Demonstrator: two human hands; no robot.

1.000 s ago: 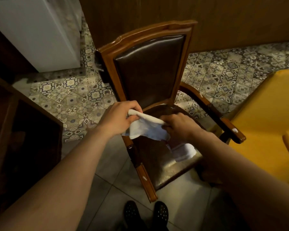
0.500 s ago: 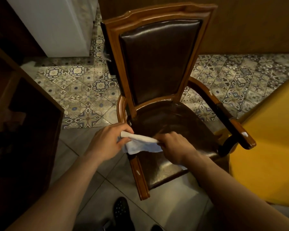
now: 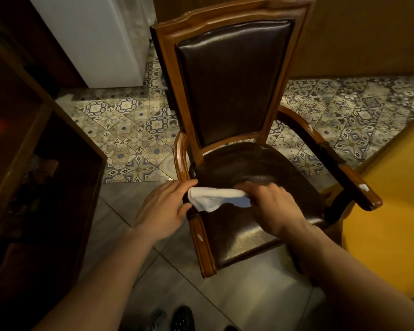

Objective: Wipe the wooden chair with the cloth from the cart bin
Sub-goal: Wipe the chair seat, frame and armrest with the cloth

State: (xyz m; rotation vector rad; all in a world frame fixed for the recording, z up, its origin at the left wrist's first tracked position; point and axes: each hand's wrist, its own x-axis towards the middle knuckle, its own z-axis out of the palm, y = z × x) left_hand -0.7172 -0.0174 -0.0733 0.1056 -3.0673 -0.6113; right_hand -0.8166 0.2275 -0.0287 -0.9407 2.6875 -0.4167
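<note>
A wooden armchair with a dark leather back and seat stands in front of me, its wooden frame glossy brown. A white cloth is stretched between my two hands just above the seat's left side, close to the left armrest. My left hand pinches the cloth's left end beside the armrest. My right hand grips the cloth's right end over the seat. Part of the cloth is hidden under my right hand.
A dark wooden cabinet stands at the left. A yellow seat is close on the right, touching the chair's right armrest area. A white appliance stands at the back left. Patterned tiles cover the floor behind.
The view has shifted closer to the chair and more upright. Both hands with the cloth have come lower toward the seat's left front, and the cloth is bunched shorter between them.
</note>
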